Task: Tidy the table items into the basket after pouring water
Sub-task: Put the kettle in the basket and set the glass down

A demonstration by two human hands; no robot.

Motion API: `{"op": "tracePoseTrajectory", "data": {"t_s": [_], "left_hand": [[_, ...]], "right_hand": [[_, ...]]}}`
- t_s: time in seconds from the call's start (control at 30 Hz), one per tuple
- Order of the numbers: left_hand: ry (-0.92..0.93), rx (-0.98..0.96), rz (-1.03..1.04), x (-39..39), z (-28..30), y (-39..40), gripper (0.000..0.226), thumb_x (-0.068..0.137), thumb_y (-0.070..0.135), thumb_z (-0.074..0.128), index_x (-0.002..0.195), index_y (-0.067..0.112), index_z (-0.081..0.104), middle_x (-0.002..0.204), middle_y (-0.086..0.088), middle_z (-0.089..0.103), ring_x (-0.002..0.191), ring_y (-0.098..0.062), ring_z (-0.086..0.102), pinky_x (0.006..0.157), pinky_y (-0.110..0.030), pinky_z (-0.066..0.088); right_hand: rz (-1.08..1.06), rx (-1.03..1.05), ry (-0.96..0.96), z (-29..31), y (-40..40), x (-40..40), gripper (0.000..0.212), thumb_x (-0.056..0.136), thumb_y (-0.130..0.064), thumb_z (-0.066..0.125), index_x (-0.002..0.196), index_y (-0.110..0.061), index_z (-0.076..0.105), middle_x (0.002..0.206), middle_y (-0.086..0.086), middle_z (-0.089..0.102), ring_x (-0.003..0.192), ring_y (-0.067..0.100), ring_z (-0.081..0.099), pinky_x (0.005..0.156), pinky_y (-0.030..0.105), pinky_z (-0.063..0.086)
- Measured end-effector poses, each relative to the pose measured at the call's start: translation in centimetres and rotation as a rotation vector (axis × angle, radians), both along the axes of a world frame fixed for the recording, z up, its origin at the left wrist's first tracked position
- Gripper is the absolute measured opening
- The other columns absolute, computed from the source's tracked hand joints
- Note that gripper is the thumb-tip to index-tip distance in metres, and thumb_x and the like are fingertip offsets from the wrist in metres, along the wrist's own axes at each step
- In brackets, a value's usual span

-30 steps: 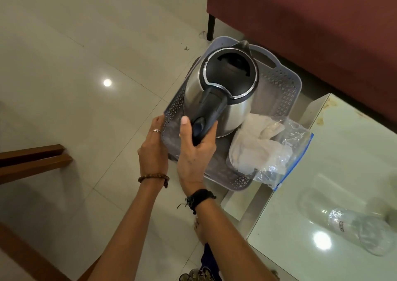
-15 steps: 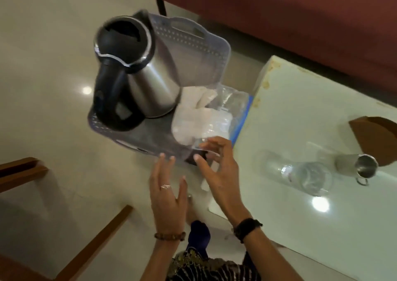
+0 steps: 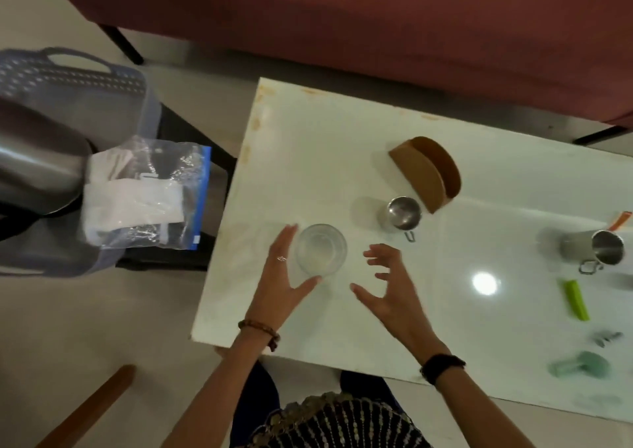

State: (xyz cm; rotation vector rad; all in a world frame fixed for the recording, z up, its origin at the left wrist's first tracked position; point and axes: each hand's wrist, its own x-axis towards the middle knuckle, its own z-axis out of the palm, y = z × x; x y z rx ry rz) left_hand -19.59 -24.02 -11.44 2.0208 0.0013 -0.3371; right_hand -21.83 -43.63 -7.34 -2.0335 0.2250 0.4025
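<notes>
Basket (image 3: pixel 102 77) now left behind — both hands, grip spread apart, flank the glass (image 3: pixel 321 249).

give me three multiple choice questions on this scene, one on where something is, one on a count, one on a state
1. Where is the kettle?
A. in the basket beside the table
B. on the table next to the glass
C. in the right hand

2. How many steel cups stand on the table?
A. one
B. two
C. four

3. What are the hands doing to the glass?
A. both grip it
B. the right hand lifts it
C. both are open on either side of it, neither gripping it

Answers:
1. A, the kettle sits in the basket with the plastic bag.
2. B, one by the brown holder, one further right.
3. C, left hand and right hand have spread fingers.
</notes>
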Motion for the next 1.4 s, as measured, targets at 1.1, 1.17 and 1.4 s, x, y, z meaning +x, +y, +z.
{"op": "tracePoseTrajectory", "data": {"t_s": [1.1, 1.17, 1.4], "left_hand": [[0.091, 0.218, -0.288, -2.0, 3.3, -15.6, 0.099, 0.047, 0.065, 0.07, 0.131, 0.046, 0.02, 0.131, 0.014, 0.052, 0.109, -0.006, 0.056, 0.083, -0.015, 0.044], [0.087, 0.219, -0.317, -2.5, 3.8, -19.2, 0.1, 0.048, 0.066, 0.069, 0.133, 0.044, 0.02, 0.133, 0.016, 0.051, 0.111, -0.003, 0.055, 0.084, -0.011, 0.042], [0.028, 0.234, -0.379, -1.7, 5.2, -32.3, 0.101, 0.051, 0.064, 0.071, 0.136, 0.036, 0.024, 0.134, 0.016, 0.049, 0.113, -0.003, 0.054, 0.085, -0.01, 0.041]], "right_hand": [[0.275, 0.034, 0.05, -1.1, -13.7, -1.2, 0.09, 0.066, -0.039, 0.081, 0.129, -0.049, 0.018, 0.134, -0.027, 0.031, 0.118, 0.003, 0.043, 0.096, 0.018, 0.04], [0.273, 0.014, 0.055, -0.6, -17.5, -1.8, 0.09, 0.065, -0.045, 0.08, 0.126, -0.056, 0.014, 0.131, -0.038, 0.025, 0.116, -0.006, 0.039, 0.094, 0.008, 0.036], [0.252, -0.064, 0.016, 0.9, -30.8, -1.8, 0.094, 0.063, -0.047, 0.08, 0.121, -0.067, 0.009, 0.123, -0.048, 0.027, 0.108, -0.012, 0.04, 0.085, -0.003, 0.036]]}}
